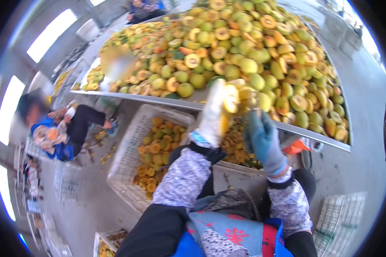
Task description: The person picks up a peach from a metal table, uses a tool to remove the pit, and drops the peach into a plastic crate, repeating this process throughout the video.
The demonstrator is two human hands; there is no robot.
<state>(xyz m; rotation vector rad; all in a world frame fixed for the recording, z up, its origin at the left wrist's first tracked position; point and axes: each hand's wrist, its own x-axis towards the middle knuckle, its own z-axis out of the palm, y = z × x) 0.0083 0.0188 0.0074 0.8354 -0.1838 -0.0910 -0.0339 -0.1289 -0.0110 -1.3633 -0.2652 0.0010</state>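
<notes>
1. A seated co-worker (51,128) in a blue top and dark trousers sits on the floor at far left, well apart from the wearer, with scraps of fruit scattered nearby.
2. A white plastic crate (124,158) stands on the floor below the desk edge, partly filled with halved orange-yellow fruit.
3. The left hand (212,120), in a white glove, is raised in front of the desk and grips a cut yellow fruit (230,98) at its upper end.
4. A second crate (236,147) of halved fruit lies directly beneath both hands.
5. The right hand (263,139), in a blue glove, is just beside the left, its fingers curled up toward the held fruit. Whether they close on anything cannot be told.
6. The metal desk (158,100) slants across the frame behind the hands, heaped with a pile of green-yellow fruit (244,47), whole and halved.
7. An empty-looking white crate (339,214) rests on the floor at lower right.
</notes>
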